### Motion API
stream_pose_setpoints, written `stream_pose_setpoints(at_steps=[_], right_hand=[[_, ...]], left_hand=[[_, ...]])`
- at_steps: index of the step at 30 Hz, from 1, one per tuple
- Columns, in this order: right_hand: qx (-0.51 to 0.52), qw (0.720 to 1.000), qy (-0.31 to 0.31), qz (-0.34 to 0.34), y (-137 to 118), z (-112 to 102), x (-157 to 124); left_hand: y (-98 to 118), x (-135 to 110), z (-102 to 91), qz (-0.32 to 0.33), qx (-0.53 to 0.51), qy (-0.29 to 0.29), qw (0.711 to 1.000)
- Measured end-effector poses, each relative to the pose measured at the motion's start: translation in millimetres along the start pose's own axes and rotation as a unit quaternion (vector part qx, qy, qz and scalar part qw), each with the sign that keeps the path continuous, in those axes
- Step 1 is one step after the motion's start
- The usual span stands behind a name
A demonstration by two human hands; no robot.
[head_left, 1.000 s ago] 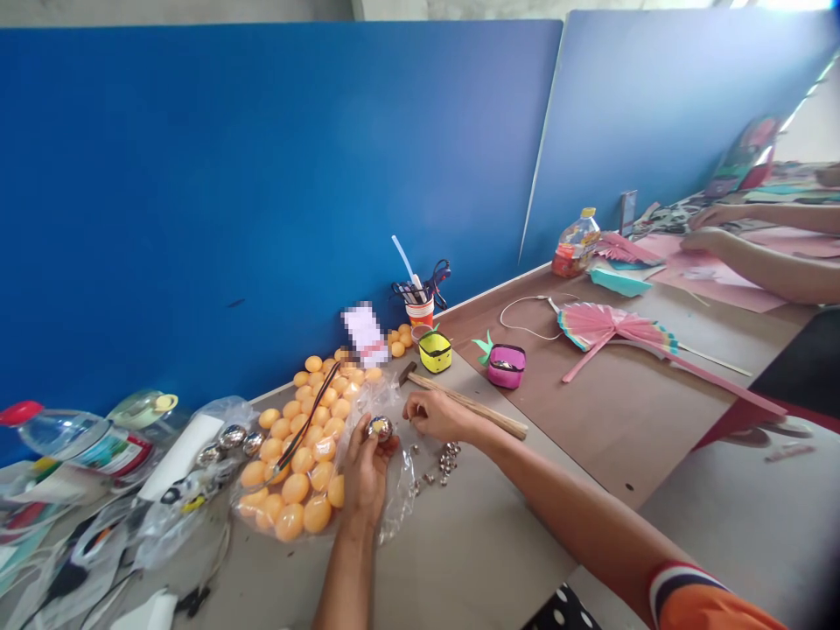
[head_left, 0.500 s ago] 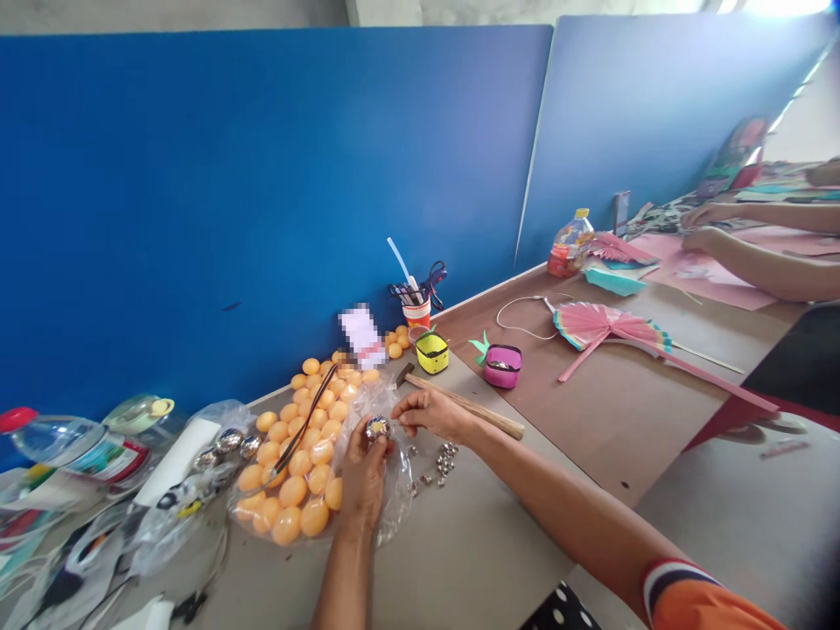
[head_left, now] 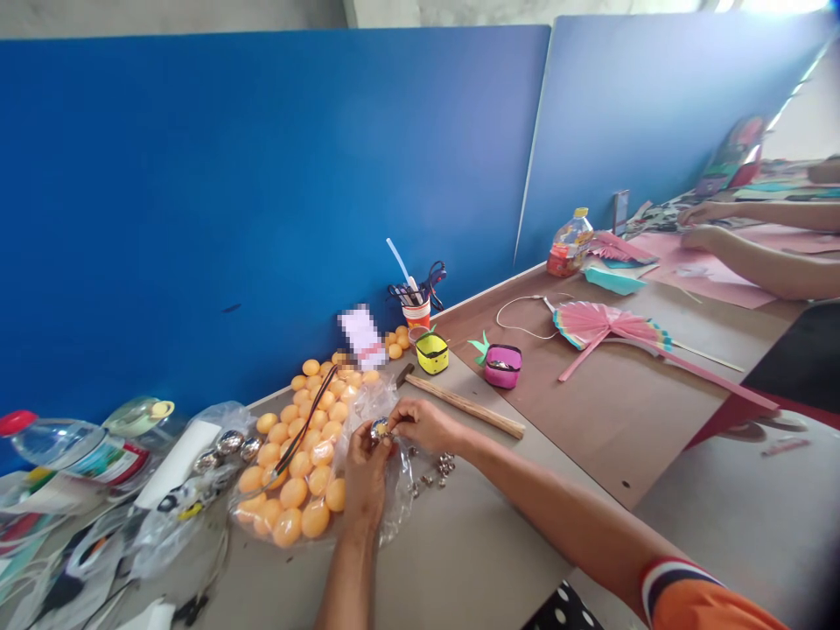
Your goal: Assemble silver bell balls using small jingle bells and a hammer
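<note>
And there it was, the silver ball (head_left: 379, 428), up in the left hand (head_left: 365, 468), whose fingers and thumb wrapped it from the near side, a yellowish patch showing on the shiny surface! The right hand (head_left: 423, 423) came in from the other side, its fingertips bunched together right at the ball's edge; whether they pinched some tiny piece, you could not tell. So the 2 hands met at 1 ball, just above the table (head_left: 452, 560).

Below the right wrist lay a scatter of small metal pieces (head_left: 447, 465), and just beyond the right hand stretched a hammer (head_left: 463, 402), wooden handle slanting toward the right. To the left, what a crowd: orange balls (head_left: 293, 490) packed in a clear plastic bag (head_left: 394, 503), its crumpled end lying beside the hands. Further left, 3 more shiny balls (head_left: 229, 442) sat together. Behind the hammer stood 2 little boxes, a yellow box (head_left: 431, 353) and a magenta box (head_left: 503, 366), with a stuffed paper cup (head_left: 416, 313) close behind the yellow box.
</note>
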State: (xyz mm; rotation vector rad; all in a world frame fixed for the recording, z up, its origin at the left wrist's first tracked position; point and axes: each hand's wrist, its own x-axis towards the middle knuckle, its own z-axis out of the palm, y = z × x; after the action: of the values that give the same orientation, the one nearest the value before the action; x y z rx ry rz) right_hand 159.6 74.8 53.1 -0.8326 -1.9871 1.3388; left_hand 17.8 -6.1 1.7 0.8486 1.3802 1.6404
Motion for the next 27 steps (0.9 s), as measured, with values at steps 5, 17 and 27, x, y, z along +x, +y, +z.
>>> stream_pose_setpoints(at_steps=[5, 17, 27], right_hand=[[0.020, 0.999, -0.015, 0.031, 0, 1, 0], [0.072, 0.989, -0.029, 0.125, -10, 1, -2], [0.074, 0.987, -0.003, 0.141, -15, 4, -4]], left_hand=[[1, 0, -0.1, -0.014, -0.007, 0.004, 1.000], [1, -1, 1.1, -0.003, 0.028, -0.002, 1.000], [3, -3, 3.0, 0.008, 0.051, 0.002, 0.999]])
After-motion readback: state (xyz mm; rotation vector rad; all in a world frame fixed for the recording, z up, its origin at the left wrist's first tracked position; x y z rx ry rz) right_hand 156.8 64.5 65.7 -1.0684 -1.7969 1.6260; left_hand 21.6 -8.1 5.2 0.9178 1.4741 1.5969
